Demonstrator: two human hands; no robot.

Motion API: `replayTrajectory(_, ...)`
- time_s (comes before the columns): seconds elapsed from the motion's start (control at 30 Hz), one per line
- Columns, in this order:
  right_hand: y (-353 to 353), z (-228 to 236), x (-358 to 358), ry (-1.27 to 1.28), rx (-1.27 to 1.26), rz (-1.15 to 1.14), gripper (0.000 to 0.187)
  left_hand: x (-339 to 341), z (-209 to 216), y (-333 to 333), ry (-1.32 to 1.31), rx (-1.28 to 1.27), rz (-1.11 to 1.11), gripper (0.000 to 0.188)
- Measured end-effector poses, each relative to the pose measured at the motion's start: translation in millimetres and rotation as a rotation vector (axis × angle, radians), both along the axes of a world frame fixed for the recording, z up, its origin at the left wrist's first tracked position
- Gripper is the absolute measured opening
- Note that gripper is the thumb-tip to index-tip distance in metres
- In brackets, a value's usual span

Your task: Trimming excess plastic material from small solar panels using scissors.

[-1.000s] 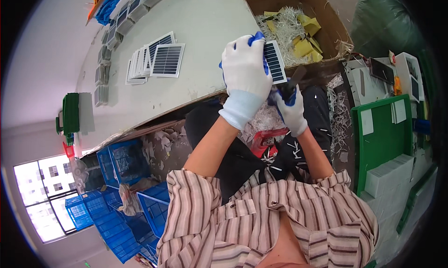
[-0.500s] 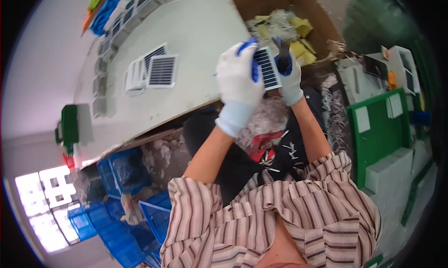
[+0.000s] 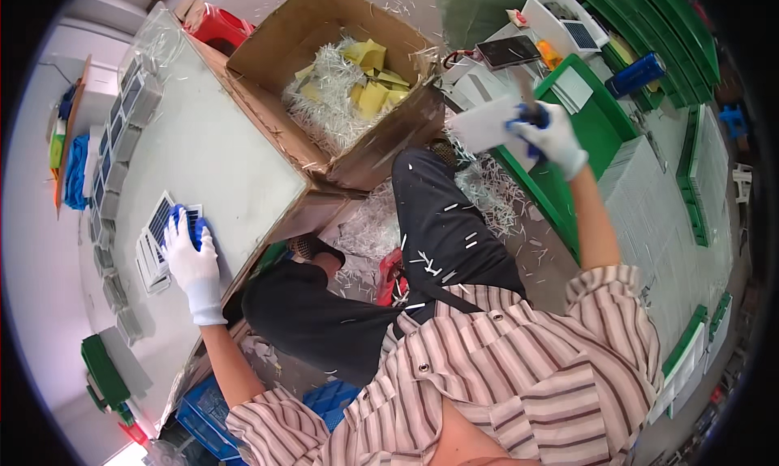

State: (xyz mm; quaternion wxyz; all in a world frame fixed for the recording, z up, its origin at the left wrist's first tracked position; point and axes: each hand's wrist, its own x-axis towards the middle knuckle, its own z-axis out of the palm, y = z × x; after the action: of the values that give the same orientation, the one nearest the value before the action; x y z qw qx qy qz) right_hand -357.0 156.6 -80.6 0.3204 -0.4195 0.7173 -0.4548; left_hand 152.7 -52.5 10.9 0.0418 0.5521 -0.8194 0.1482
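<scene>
The left hand [image 3: 193,259] lies over the fanned panels [image 3: 151,259] on the white table [image 3: 199,117], its fingers slightly spread across the dark-striped faces; whether they pinch one, I cannot tell. The right hand [image 3: 561,141] has its fingers closed round a dark tool [image 3: 533,115], with a white plate [image 3: 484,125] at its fingertips, beside the green tray [image 3: 607,113]; blur hides the exact grip. Between the hands, farther off, a carton [image 3: 280,32] holds white shreds [image 3: 324,93] and yellow scraps [image 3: 373,99].
</scene>
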Motion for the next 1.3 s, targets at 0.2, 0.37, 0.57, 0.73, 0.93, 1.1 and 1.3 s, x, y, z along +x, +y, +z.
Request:
replayTrajectory(0.2,38,-55,-118,0.141,0.398,0.075,0.018,-63,14,36,0.607,0.276,-0.323,0.040)
replayTrajectory(0.37,43,-139,-128,0.092,0.443,0.098,0.021,-102,-6,26,0.454,-0.158,-0.216,0.044)
replayTrajectory(0.57,4,-52,9,0.152,-0.017,-0.235,0.021,-132,-7,57,0.438,-0.100,-0.166,0.039)
replayTrajectory(0.73,-99,-28,180,-0.289,-0.123,0.314,0.023,-157,-9,53,0.492,-0.095,-0.289,0.036)
replayTrajectory(0.93,-138,-40,213,-0.506,-0.411,0.519,0.016,-166,-13,48,0.563,-0.114,-0.321,0.036)
replayTrajectory(1.1,-89,-50,227,-0.255,-0.510,0.774,0.024,-161,-10,51,0.559,-0.096,-0.320,0.037)
replayTrajectory(1.3,-82,-49,253,-0.733,-0.316,0.235,0.028,-157,-12,48,0.567,-0.145,-0.218,0.036)
